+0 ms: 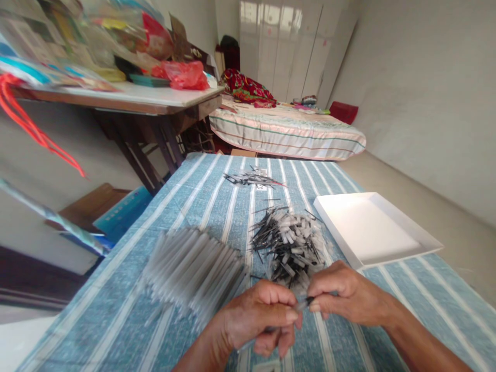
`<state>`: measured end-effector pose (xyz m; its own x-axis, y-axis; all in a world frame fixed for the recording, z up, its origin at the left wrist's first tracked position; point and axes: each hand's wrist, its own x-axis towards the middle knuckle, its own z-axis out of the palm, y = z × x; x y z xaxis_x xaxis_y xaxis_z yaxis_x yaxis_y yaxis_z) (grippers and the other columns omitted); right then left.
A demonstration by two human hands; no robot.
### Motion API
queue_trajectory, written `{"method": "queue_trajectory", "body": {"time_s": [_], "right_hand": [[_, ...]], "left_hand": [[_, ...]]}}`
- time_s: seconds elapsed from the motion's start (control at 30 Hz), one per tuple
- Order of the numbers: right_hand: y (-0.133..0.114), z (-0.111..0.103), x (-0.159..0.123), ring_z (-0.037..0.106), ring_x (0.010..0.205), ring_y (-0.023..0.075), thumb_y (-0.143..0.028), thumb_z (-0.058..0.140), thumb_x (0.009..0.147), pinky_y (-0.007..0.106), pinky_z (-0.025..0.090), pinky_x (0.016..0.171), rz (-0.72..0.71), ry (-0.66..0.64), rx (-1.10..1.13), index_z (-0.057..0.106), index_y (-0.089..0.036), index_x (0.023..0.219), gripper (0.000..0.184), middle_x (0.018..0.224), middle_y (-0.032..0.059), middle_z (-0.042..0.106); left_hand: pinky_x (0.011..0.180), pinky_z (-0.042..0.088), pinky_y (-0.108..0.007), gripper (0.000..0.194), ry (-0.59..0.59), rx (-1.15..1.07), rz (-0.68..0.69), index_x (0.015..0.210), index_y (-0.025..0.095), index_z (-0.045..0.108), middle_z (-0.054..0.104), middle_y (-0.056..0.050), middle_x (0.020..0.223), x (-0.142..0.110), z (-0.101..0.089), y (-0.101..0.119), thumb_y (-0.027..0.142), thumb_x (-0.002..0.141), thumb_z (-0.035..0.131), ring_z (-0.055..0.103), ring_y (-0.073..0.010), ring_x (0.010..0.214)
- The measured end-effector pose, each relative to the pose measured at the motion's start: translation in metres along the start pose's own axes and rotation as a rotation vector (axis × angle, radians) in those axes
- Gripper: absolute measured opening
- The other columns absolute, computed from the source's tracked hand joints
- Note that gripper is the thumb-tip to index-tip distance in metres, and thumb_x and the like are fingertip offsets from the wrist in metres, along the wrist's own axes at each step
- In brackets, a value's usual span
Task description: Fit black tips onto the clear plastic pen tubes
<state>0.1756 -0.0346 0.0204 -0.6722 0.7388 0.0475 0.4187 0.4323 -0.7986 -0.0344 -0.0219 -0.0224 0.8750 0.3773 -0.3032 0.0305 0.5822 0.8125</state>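
Observation:
My left hand [263, 315] is closed around a slim translucent plastic tube [246, 345], whose lower end shows below the fingers. Between thumb and fingertips, my right hand [344, 292] pinches a small black piece [309, 300] at the tube's upper end. Whether the piece sits inside the tube or only touches it, I cannot tell. To the left lies a stack of long greyish translucent tubes [197, 271], side by side. Just beyond my hands is a loose heap of small black and whitish pieces [290, 243].
A shallow white box [375, 227] stands at the right edge of the striped cloth [127, 289]. Toward the far end lies a smaller pile of thin dark and pale pieces [251, 179]. A cluttered side table [186, 98] is at the left, a bed [287, 129] behind.

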Motion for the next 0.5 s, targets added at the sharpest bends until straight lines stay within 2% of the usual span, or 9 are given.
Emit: {"method": "queue_trajectory", "body": {"time_s": [0.1, 0.27, 0.33, 0.4, 0.43, 0.5], "right_hand": [[0.003, 0.004, 0.000, 0.051, 0.047, 0.0075, -0.030, 0.048, 0.085, 0.017, 0.038, 0.049, 0.019, -0.035, 0.002, 0.057, -0.015, 0.059, 0.031, 0.048, -0.0028, 0.051], [0.016, 0.014, -0.002, 0.043, 0.034, 0.0045, -0.039, 0.044, 0.086, 0.014, 0.030, 0.037, 0.176, -0.047, 0.182, 0.051, -0.014, 0.052, 0.043, 0.041, -0.0052, 0.044], [0.020, 0.014, -0.004, 0.047, 0.037, 0.0054, -0.039, 0.045, 0.086, 0.015, 0.033, 0.039, 0.211, -0.012, 0.253, 0.057, -0.013, 0.062, 0.037, 0.047, -0.0041, 0.049], [0.020, 0.012, -0.006, 0.051, 0.044, 0.0071, -0.038, 0.053, 0.081, 0.016, 0.038, 0.043, 0.234, 0.041, 0.334, 0.059, -0.014, 0.083, 0.025, 0.056, -0.0030, 0.055], [0.019, 0.011, -0.007, 0.053, 0.047, 0.0077, -0.036, 0.058, 0.078, 0.017, 0.040, 0.045, 0.246, 0.063, 0.372, 0.058, -0.015, 0.091, 0.025, 0.061, -0.0028, 0.056], [0.015, 0.010, -0.007, 0.054, 0.050, 0.0083, -0.033, 0.064, 0.074, 0.018, 0.041, 0.047, 0.261, 0.084, 0.403, 0.056, -0.016, 0.093, 0.027, 0.062, -0.0032, 0.057]], "left_hand": [[0.031, 0.027, -0.014, 0.015, 0.018, 0.088, -0.011, 0.077, 0.012, 0.059, 0.059, 0.002, 0.051, 0.000, 0.002, 0.002, 0.026, 0.074, 0.055, 0.038, -0.0036, 0.030], [0.032, 0.027, -0.014, 0.010, 0.046, 0.169, -0.024, 0.075, 0.013, 0.056, 0.058, 0.003, 0.050, 0.001, 0.003, 0.002, 0.023, 0.075, 0.053, 0.037, -0.0036, 0.031], [0.031, 0.027, -0.014, 0.011, 0.062, 0.158, -0.015, 0.074, 0.014, 0.055, 0.058, 0.003, 0.050, 0.002, 0.003, 0.002, 0.024, 0.076, 0.052, 0.037, -0.0035, 0.030], [0.031, 0.026, -0.014, 0.012, 0.077, 0.132, -0.002, 0.074, 0.014, 0.055, 0.058, 0.003, 0.051, 0.002, 0.002, 0.002, 0.024, 0.076, 0.051, 0.037, -0.0035, 0.030], [0.030, 0.026, -0.014, 0.012, 0.083, 0.120, 0.002, 0.073, 0.014, 0.054, 0.059, 0.003, 0.051, 0.003, 0.002, 0.002, 0.024, 0.077, 0.051, 0.037, -0.0036, 0.030], [0.030, 0.027, -0.014, 0.012, 0.090, 0.110, 0.004, 0.072, 0.014, 0.054, 0.059, 0.002, 0.051, 0.003, 0.001, 0.001, 0.024, 0.077, 0.050, 0.038, -0.0036, 0.029]]}}
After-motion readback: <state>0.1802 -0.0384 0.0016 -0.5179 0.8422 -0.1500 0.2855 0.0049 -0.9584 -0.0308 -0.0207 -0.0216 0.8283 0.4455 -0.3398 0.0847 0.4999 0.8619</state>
